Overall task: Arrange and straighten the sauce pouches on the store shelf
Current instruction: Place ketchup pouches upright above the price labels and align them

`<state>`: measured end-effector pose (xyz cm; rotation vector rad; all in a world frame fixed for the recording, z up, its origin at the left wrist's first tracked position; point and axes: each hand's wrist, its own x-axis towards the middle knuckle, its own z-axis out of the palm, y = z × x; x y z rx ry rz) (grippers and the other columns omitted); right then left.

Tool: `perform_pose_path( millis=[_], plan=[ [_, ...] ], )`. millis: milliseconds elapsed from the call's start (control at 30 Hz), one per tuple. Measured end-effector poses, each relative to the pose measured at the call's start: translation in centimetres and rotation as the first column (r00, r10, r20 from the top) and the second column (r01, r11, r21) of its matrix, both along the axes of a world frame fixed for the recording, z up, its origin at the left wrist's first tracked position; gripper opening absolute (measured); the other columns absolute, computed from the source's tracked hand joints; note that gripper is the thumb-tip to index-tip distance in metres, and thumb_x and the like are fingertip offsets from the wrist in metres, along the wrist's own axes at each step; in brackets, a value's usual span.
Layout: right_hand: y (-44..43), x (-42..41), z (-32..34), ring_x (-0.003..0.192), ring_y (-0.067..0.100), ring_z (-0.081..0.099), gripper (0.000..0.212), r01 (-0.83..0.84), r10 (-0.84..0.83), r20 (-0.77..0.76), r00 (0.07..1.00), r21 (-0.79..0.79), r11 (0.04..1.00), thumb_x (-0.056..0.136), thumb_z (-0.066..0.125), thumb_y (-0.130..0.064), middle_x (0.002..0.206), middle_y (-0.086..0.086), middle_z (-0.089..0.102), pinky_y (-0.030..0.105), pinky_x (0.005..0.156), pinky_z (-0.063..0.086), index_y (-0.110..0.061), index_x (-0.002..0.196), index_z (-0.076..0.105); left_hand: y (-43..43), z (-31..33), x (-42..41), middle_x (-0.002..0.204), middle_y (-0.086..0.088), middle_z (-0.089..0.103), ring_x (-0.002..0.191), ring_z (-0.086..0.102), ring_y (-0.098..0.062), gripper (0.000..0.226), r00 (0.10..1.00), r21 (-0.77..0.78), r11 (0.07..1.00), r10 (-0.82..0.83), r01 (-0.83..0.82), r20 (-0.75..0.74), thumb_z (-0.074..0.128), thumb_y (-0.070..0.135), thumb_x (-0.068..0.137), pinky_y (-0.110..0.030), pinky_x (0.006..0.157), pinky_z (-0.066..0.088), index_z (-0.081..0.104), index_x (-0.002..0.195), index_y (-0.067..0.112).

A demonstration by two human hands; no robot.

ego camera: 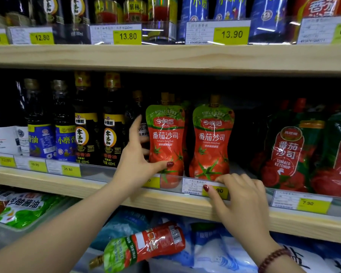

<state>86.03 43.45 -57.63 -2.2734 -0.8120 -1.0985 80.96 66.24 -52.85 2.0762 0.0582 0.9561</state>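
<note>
left hand steadies left pouch: upright, spout up.

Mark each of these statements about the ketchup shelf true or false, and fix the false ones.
1. Two matching ketchup pouches stand upright on the middle shelf. True: left pouch, right pouch.
2. The left hand touches the left pouch. True.
3. The right hand grips the right pouch. False: it rests on the shelf's front rail, over a price tag.
4. Every ketchup pouch is upright. False: one fallen pouch lies on its side on the shelf below.
</note>
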Motion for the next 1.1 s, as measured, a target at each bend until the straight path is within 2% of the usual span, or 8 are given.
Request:
perform_pose_path(
  millis=[133,300,467,700,833,933,1033,1100],
  plan=[
    [-0.1,0.1,0.0,0.068,0.015,0.048,0.021,0.007,-0.007,0.004,1.000,-0.007,1.000,0.081,0.053,-0.044,0.068,-0.011,0.053,0.029,0.068,0.027,-0.024,0.079,0.058,0.0,-0.2,0.0,0.103,0.034,0.044,0.089,0.051,0.024,0.125,1.000,0.132,0.991,-0.022,0.022,-0.002,0.086,0.018,0.059,0.000,0.054,0.044,-0.002,0.132,0.066],
    [-0.1,0.1,-0.1,0.068,0.015,0.049,0.020,0.006,-0.006,0.009,1.000,-0.016,1.000,0.080,0.057,-0.043,0.069,-0.010,0.055,0.028,0.068,0.027,-0.023,0.080,0.058,0.5,0.1,0.3,0.098,0.033,0.048,0.086,0.055,0.020,0.121,0.999,0.145,0.989,-0.004,0.011,-0.047,0.086,0.017,0.059,-0.002,0.056,0.046,0.004,0.133,0.066],
    [-0.2,0.1,-0.1,0.071,0.016,0.050,0.017,0.007,-0.008,-0.009,1.000,-0.039,0.999,0.080,0.066,-0.038,0.071,-0.008,0.057,0.028,0.070,0.028,-0.022,0.082,0.060,0.4,0.2,0.2,0.099,0.032,0.048,0.082,0.060,0.005,0.119,0.999,0.129,0.991,-0.010,0.016,-0.048,0.085,0.015,0.060,-0.002,0.056,0.046,0.005,0.131,0.068],
    [-0.3,-0.5,0.4,0.073,0.016,0.051,0.016,0.015,-0.019,-0.057,0.998,-0.073,0.997,0.080,0.064,-0.037,0.074,-0.008,0.059,0.029,0.070,0.031,-0.022,0.085,0.061,0.3,0.1,-0.4,0.100,0.032,0.045,0.082,0.053,0.023,0.112,0.997,0.128,0.991,-0.020,0.029,-0.075,0.082,0.013,0.066,0.002,0.057,0.043,0.009,0.137,0.059],
    [-0.8,-0.6,1.0,0.076,0.016,0.053,0.019,-0.025,0.012,-0.122,0.992,-0.110,0.994,0.079,0.066,-0.034,0.078,-0.009,0.059,0.031,0.073,0.033,-0.021,0.092,0.064,0.6,0.0,-1.3,0.106,0.018,0.052,0.087,0.057,0.007,0.104,0.998,0.136,0.990,0.034,-0.025,-0.060,0.081,0.020,0.068,-0.009,0.065,0.045,0.014,0.138,0.056],
    [-1.4,-0.8,1.6,0.082,0.020,0.056,0.026,-0.087,0.067,-0.133,0.989,-0.152,0.985,0.076,0.070,-0.030,0.084,-0.006,0.061,0.031,0.074,0.033,-0.019,0.099,0.065,1.6,-0.1,-2.3,0.100,0.011,0.058,0.089,0.059,-0.001,0.081,0.996,0.131,0.988,0.084,-0.082,-0.016,0.078,0.019,0.070,-0.019,0.070,0.050,0.034,0.131,0.049],
    [-0.5,-1.9,1.8,0.087,0.021,0.054,0.030,-0.124,0.122,-0.023,0.992,-0.225,0.966,0.076,0.069,-0.032,0.094,-0.004,0.061,0.025,0.077,0.028,-0.019,0.102,0.063,2.7,-0.5,-3.2,0.085,0.011,0.065,0.085,0.062,-0.004,0.037,0.994,0.091,0.991,0.101,-0.098,-0.034,0.076,0.013,0.072,-0.030,0.079,0.053,0.059,0.096,0.035],
    [0.9,-3.2,1.7,0.091,0.019,0.053,0.029,-0.214,0.230,0.027,0.973,-0.268,0.939,0.078,0.065,-0.033,0.097,-0.004,0.060,0.022,0.080,0.025,-0.020,0.103,0.061,3.1,-1.0,-3.4,0.077,0.013,0.066,0.078,0.063,0.000,0.023,0.994,0.083,0.993,0.092,-0.087,-0.056,0.075,0.011,0.073,-0.025,0.078,0.052,0.065,0.079,0.031]
  ],
)
